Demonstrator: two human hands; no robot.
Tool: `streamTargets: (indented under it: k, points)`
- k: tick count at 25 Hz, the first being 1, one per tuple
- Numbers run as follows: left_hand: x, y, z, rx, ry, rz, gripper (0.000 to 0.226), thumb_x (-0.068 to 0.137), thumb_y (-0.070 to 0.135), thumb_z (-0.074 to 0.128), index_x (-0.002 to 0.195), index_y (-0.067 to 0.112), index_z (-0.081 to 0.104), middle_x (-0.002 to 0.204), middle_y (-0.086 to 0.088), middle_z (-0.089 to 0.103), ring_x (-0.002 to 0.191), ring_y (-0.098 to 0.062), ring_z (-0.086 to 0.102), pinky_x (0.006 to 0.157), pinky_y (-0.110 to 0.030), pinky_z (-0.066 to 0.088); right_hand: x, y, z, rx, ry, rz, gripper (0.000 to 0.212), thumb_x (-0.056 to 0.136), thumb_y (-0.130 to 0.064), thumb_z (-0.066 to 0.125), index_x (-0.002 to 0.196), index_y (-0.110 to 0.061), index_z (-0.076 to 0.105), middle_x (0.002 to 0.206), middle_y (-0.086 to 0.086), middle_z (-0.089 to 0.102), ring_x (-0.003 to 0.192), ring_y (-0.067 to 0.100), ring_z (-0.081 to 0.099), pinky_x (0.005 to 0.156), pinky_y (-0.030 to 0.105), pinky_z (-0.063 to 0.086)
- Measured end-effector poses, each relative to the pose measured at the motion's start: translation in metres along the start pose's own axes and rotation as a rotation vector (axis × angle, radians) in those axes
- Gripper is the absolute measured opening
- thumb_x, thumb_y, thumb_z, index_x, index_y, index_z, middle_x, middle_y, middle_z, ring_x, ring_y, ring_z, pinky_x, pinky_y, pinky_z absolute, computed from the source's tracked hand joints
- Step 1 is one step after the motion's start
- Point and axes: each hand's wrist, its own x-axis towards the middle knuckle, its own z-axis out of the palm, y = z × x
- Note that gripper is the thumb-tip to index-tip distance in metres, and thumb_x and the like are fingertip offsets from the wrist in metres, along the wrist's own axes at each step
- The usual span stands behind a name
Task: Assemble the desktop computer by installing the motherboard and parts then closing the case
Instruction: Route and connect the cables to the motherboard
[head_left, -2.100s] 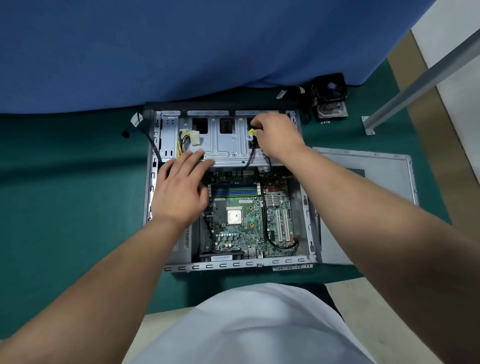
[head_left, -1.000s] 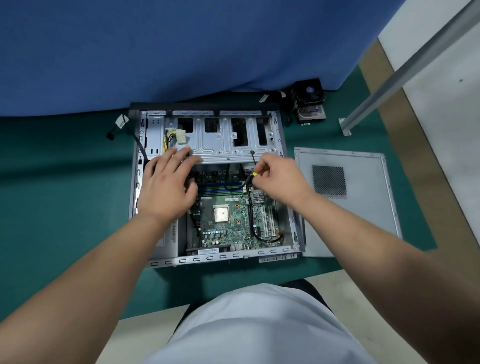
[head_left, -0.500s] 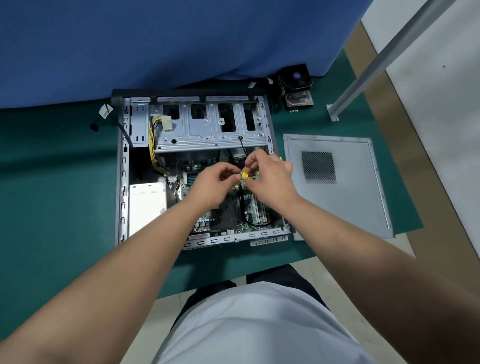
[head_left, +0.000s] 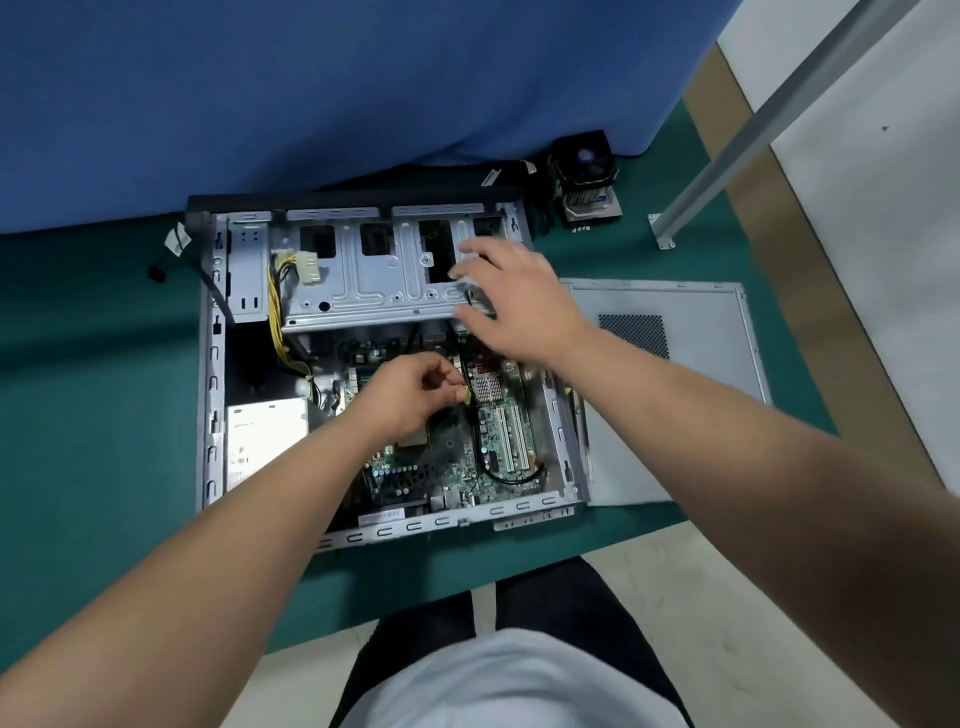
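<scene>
Motherboard (head_left: 501, 441) under hands; left hand (head_left: 410, 397) pinches yellow connector (head_left: 466, 397), right hand (head_left: 519, 301) spread over drive cage (head_left: 363, 280).

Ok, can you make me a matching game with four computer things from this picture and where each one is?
Things:
1. side panel
2. cooler fan
3. yellow connector
4. motherboard

Places:
A. pinched by the left hand
B. inside the open case
C. flat on the green mat, right of the case
D. by the blue cloth, beyond the case

Pairs: 1-C, 2-D, 3-A, 4-B
</scene>
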Motion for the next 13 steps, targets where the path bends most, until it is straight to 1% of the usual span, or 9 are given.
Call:
streamTargets:
  k: [1, 3, 4, 6, 9, 13]
  points:
    - [0.005, -0.001, 0.001, 0.021, -0.018, 0.005, 0.011, 0.09, 0.027, 0.078, 0.098, 0.021, 0.073, 0.087, 0.009, 0.07, 0.077, -0.006, 0.06, 0.067, -0.017, 0.043, 0.016, 0.004, -0.001, -0.064, -0.041, -0.037, 0.049, 0.096, -0.046, 0.057, 0.139, -0.022, 0.057, 0.158, 0.0, 0.04, 0.145, 0.024, 0.035, 0.117, 0.044, 0.027]
    - [0.013, -0.004, 0.005, 0.056, -0.058, 0.021, 0.012, 0.091, 0.03, 0.078, 0.099, 0.022, 0.077, 0.093, 0.01, 0.073, 0.085, -0.005, 0.064, 0.073, -0.019, 0.045, 0.038, 0.011, 0.001, -0.204, -0.113, -0.103, 0.057, 0.098, -0.052, 0.05, 0.148, -0.024, 0.049, 0.165, 0.002, 0.03, 0.15, 0.025, 0.026, 0.121, 0.043, 0.022]
    - [0.016, -0.006, 0.006, 0.068, -0.081, 0.025, 0.011, 0.091, 0.031, 0.078, 0.098, 0.023, 0.078, 0.095, 0.011, 0.074, 0.087, -0.003, 0.064, 0.074, -0.019, 0.045, 0.043, 0.014, 0.005, -0.261, -0.128, -0.127, 0.059, 0.1, -0.054, 0.045, 0.151, -0.025, 0.045, 0.166, 0.002, 0.026, 0.152, 0.026, 0.022, 0.123, 0.043, 0.018]
    - [0.022, -0.013, 0.008, 0.079, -0.117, 0.025, 0.008, 0.09, 0.031, 0.079, 0.096, 0.025, 0.077, 0.097, 0.013, 0.074, 0.091, -0.001, 0.065, 0.076, -0.015, 0.045, 0.047, 0.02, 0.013, -0.323, -0.091, -0.155, 0.061, 0.102, -0.057, 0.036, 0.154, -0.026, 0.04, 0.168, 0.0, 0.022, 0.154, 0.025, 0.018, 0.126, 0.044, 0.01]
    - [0.029, -0.018, 0.01, 0.057, -0.151, 0.004, 0.006, 0.088, 0.029, 0.081, 0.092, 0.027, 0.077, 0.095, 0.012, 0.075, 0.09, -0.003, 0.067, 0.078, -0.015, 0.046, 0.047, 0.022, 0.02, -0.294, 0.004, -0.166, 0.057, 0.103, -0.055, 0.031, 0.152, -0.028, 0.045, 0.168, -0.002, 0.022, 0.155, 0.023, 0.017, 0.127, 0.046, 0.006]
    - [0.04, -0.013, 0.013, 0.059, -0.152, 0.027, 0.004, 0.086, 0.027, 0.082, 0.088, 0.026, 0.079, 0.086, 0.014, 0.076, 0.08, 0.0, 0.066, 0.076, -0.014, 0.047, 0.051, 0.025, 0.021, -0.266, -0.02, -0.154, 0.055, 0.107, -0.051, 0.029, 0.156, -0.029, 0.038, 0.17, -0.005, 0.017, 0.156, 0.019, 0.013, 0.127, 0.047, 0.005]
